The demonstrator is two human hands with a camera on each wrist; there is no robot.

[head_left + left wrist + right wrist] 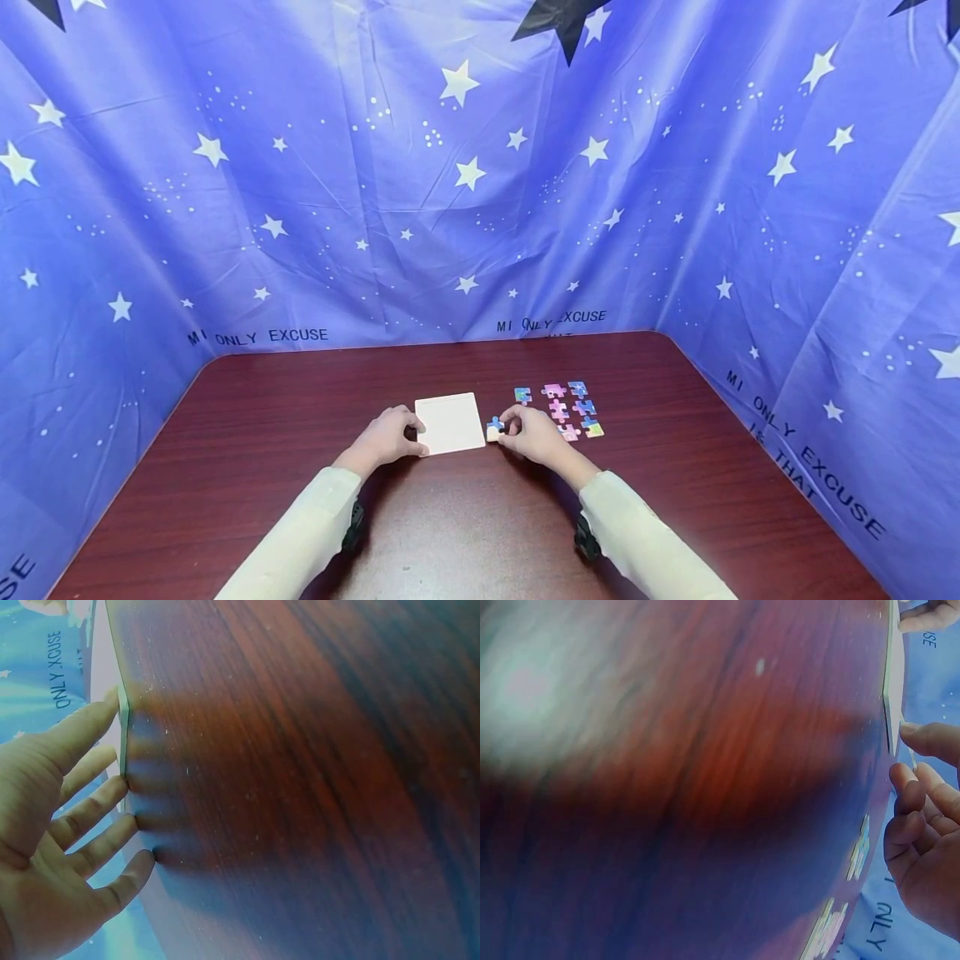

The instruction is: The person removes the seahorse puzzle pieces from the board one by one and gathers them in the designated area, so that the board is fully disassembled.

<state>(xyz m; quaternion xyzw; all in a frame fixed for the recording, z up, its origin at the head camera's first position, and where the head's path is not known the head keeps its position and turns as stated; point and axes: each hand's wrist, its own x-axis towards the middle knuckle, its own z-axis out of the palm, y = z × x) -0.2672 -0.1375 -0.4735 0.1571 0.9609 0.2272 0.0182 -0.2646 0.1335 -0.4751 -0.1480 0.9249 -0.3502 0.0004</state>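
A flat white board [452, 423] lies on the table. At its left side rests my left hand [386, 436], the thumb at the near corner and the fingers spread along the edge. In the left wrist view, those fingers [101, 844] look fairly straight, their tips low by the tabletop. Just off the board's right edge, my right hand [534, 435] pinches a blue and cream jigsaw piece [494, 428] between thumb and fingers. Only a thin sliver of that piece shows in the right wrist view, beside the thumb [930, 741].
Several loose jigsaw pieces [558, 409], pink, blue and yellow, lie to the right of and beyond my right hand. One blue piece [522, 395] sits nearer the board. The dark red wooden table [442, 517] meets a blue star-patterned curtain [360, 208] at the back and sides.
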